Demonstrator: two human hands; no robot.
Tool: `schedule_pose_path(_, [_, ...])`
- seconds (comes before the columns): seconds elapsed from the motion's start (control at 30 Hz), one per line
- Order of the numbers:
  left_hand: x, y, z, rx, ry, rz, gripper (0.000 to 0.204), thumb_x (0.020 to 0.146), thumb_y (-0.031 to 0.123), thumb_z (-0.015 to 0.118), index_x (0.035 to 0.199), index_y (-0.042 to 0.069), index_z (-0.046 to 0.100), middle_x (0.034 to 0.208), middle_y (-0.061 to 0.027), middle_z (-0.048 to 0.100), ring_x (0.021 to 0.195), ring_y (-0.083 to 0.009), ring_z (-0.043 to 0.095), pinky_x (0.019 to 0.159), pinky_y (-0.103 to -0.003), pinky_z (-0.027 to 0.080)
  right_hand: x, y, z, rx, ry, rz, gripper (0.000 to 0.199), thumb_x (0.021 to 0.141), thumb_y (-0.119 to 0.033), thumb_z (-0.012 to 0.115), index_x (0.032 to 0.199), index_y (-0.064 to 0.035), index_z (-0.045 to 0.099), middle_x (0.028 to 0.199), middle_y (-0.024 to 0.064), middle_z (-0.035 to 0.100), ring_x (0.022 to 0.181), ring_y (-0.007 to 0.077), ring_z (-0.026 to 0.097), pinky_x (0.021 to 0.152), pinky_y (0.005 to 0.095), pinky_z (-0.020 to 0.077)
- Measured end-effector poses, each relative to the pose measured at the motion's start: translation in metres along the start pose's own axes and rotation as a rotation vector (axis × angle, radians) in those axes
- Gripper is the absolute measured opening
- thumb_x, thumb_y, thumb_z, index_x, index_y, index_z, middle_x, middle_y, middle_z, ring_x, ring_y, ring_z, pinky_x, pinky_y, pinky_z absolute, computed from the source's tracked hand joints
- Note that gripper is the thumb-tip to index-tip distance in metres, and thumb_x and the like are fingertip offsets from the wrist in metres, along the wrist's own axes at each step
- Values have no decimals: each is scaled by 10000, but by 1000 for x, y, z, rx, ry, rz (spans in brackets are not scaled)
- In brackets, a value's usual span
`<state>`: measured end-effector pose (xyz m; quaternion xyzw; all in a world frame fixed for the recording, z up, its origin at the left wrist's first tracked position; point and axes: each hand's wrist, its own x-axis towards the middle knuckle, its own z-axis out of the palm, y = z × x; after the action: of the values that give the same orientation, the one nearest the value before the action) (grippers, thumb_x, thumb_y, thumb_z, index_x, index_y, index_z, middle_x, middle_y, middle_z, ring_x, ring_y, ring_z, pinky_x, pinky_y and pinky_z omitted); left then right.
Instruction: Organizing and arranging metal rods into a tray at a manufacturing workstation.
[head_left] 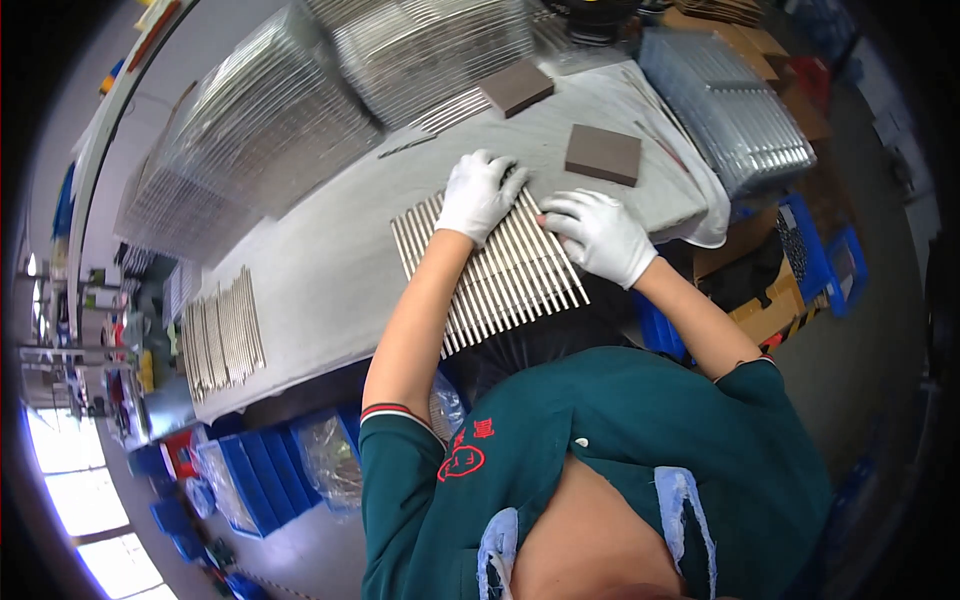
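Below, blue bins [262, 478] hold bagged parts; gloved hands press metal rods [500, 285].

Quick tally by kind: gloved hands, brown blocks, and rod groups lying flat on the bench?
Gloved hands: 2, the left hand and right hand, both resting on the row of metal rods.
Brown blocks: 2, the far block and the near block.
Rod groups lying flat: 2, the row under the hands and the side batch of rods.
Total: 6
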<state>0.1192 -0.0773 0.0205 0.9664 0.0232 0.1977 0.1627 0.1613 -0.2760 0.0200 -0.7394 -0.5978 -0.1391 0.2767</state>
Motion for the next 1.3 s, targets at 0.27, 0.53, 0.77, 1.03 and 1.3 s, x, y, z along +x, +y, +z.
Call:
schedule_pose_path(0.27, [-81, -30, -81, 1, 180, -87, 320, 852, 236, 503, 1082, 18, 545, 1089, -186, 542, 1050, -341, 491, 896, -384, 386, -2, 1, -22, 81, -211, 57, 457, 677, -52, 592, 1127, -66, 516, 1182, 127, 483, 1126, 317, 430, 973, 398, 340])
schedule_pose_path(0.53, [-207, -32, -120, -76, 196, -432, 290, 858, 175, 508, 1115, 45, 538, 1104, -171, 547, 1094, -342, 469, 920, -373, 369, 5, -17, -25, -4, -526, 10, 669, 609, -146, 677, 1230, -115, 430, 1294, 177, 348, 1219, 360, 307, 1028, 449, 242])
schedule_pose_path(0.77, [-209, 10, -98, 136, -118, -277, 954, 533, 637, 613, 1210, -1, 402, 1213, -181, 438, 1179, -354, 354, 1003, -476, 231, 7, -19, -5, -118, -436, 16, 600, 643, -27, 566, 1221, -117, 436, 1263, 196, 373, 1204, 364, 327, 1017, 459, 238])
schedule_pose_path(1.03, [-200, 11, -79, 95, -78, -270, 1013, 489, 634, 620, 1254, 26, 355, 1244, -172, 400, 1188, -345, 343, 1007, -481, 218, 6, -28, 2, -146, -405, 20, 597, 661, 34, 465, 1239, -104, 406, 1250, 220, 359, 1189, 401, 324, 999, 496, 241])
schedule_pose_path(1.3, [-189, 3, -83, 106, -106, -235, 820, 544, 336, 725, 1227, 45, 376, 1218, -158, 421, 1160, -335, 375, 983, -474, 267, 0, -23, 0, -187, -406, 22, 584, 686, 16, 458, 1252, -114, 393, 1247, 221, 361, 1187, 397, 329, 1000, 498, 241])
